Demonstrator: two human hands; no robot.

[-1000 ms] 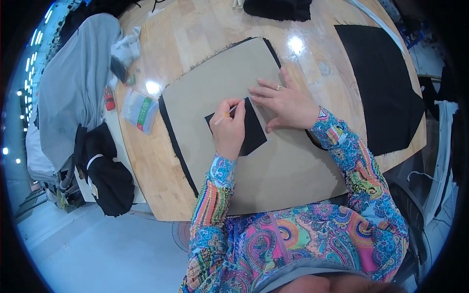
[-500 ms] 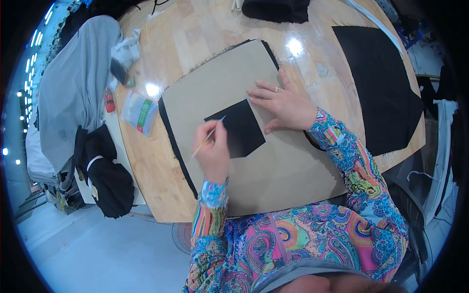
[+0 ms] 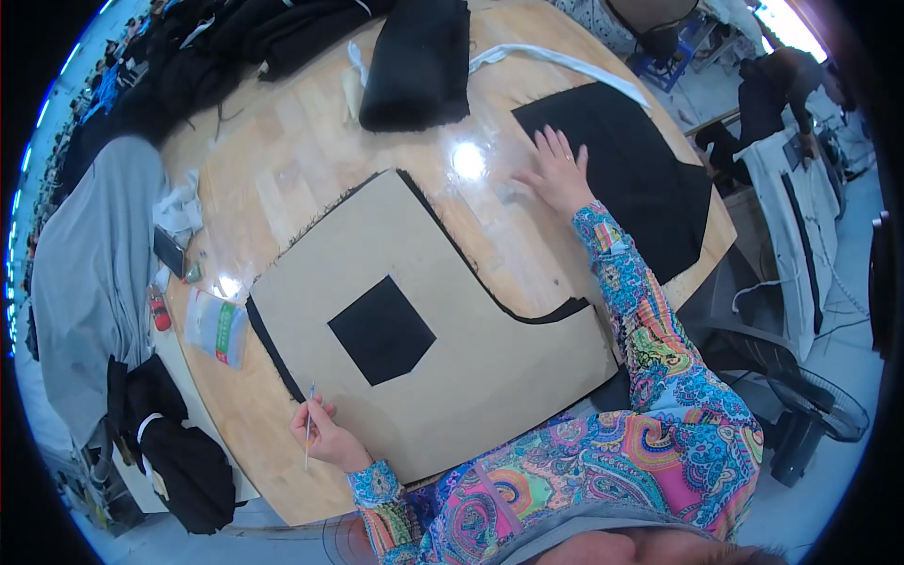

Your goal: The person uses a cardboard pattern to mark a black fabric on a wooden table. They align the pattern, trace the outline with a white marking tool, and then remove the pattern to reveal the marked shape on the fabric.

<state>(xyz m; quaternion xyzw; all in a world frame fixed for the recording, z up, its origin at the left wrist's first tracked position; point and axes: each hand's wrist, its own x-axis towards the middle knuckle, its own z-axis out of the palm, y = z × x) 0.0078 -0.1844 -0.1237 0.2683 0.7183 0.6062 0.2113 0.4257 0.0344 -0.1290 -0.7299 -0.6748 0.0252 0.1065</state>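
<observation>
My left hand (image 3: 325, 435) is closed on a thin pale pen (image 3: 308, 435), held upright at the left edge of a tan cardboard template (image 3: 452, 395). The template lies over black fabric (image 3: 273, 353), whose frayed edges stick out round it. Through a five-sided cutout in its middle black cloth (image 3: 382, 330) shows. At the right, my right hand (image 3: 557, 174) has its fingers spread, palm down, at the left edge of a second black fabric piece (image 3: 640, 179). Nothing shows in its grip.
A folded black fabric bundle (image 3: 414, 71) lies at the back beside a white strip (image 3: 565, 61). Left on the table are a clear plastic packet (image 3: 215, 327), a phone (image 3: 169, 252) and a red object (image 3: 159, 311). Grey cloth (image 3: 99, 282) drapes beyond. A fan (image 3: 819, 405) stands at right.
My right hand has left the template and reached to the right onto the other black piece. My left hand has drawn the pen back from the cutout to the template's left edge. The view has shifted.
</observation>
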